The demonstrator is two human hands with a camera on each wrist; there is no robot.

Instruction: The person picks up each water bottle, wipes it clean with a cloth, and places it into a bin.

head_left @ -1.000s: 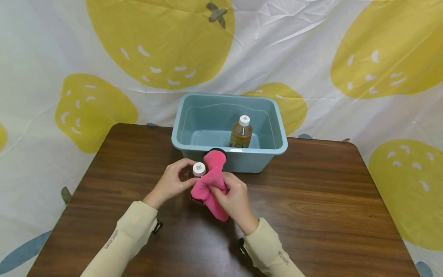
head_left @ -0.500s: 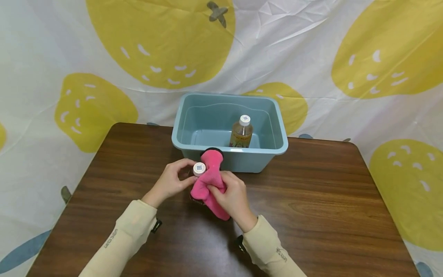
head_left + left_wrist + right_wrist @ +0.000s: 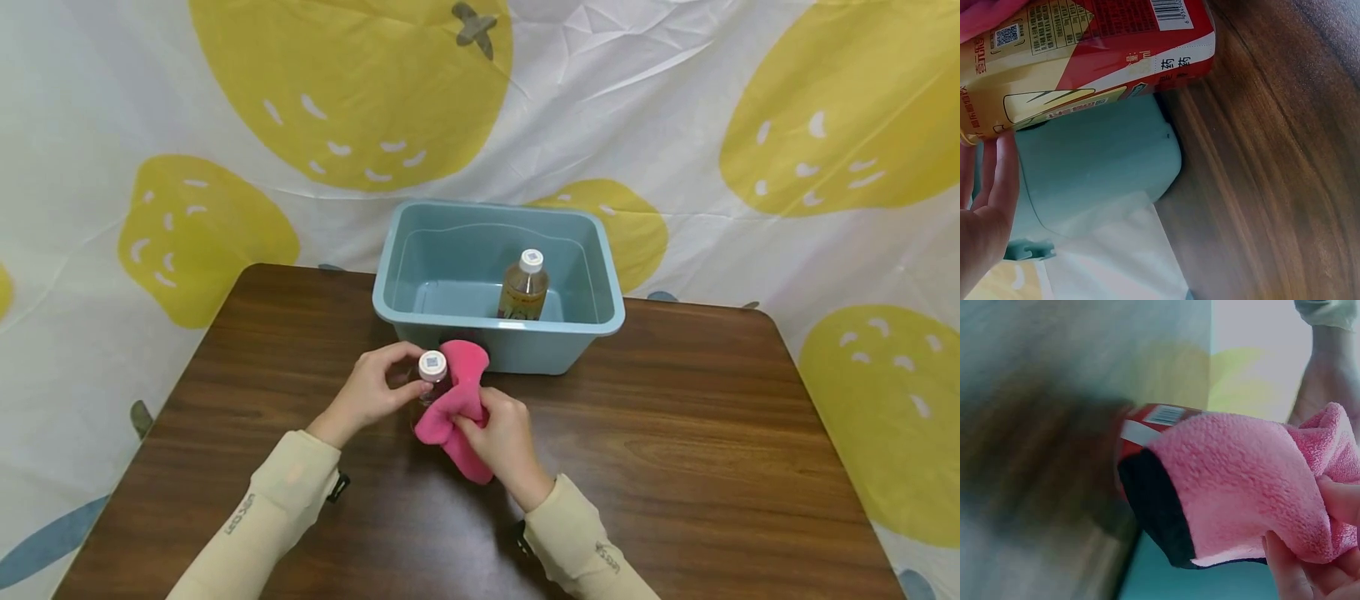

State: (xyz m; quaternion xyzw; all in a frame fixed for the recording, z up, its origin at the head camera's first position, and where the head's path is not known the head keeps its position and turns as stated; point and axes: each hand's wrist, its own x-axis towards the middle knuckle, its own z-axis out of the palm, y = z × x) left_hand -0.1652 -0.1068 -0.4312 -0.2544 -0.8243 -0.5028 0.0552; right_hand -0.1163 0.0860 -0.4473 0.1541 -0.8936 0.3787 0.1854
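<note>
My left hand (image 3: pixel 371 387) grips an upright bottle just below its white cap (image 3: pixel 432 365). In the left wrist view the bottle (image 3: pixel 1116 56) shows a red and yellow printed label with a barcode, and several of my fingers (image 3: pixel 1004 178) curl against it. Between thumb and fingers my right hand (image 3: pixel 506 433) pinches a bunched pink cloth (image 3: pixel 467 367). The cloth lies over the bottle's right and near side, covering much of it in the head view. Up close in the right wrist view, the fuzzy cloth (image 3: pixel 1235 475) has a black edge, with red label beyond it.
Right behind the hands stands a blue-grey plastic bin (image 3: pixel 450 321). Another white-capped bottle (image 3: pixel 523 289) with brownish contents is upright in its right half. The brown wooden table (image 3: pixel 690 433) extends to both sides; a lemon-print sheet (image 3: pixel 615 100) hangs behind.
My right hand has shifted slightly down toward the near side. The cloth's upper end has dropped below the bin's rim, exposing more of the bottle under the cap. The left hand stays in place.
</note>
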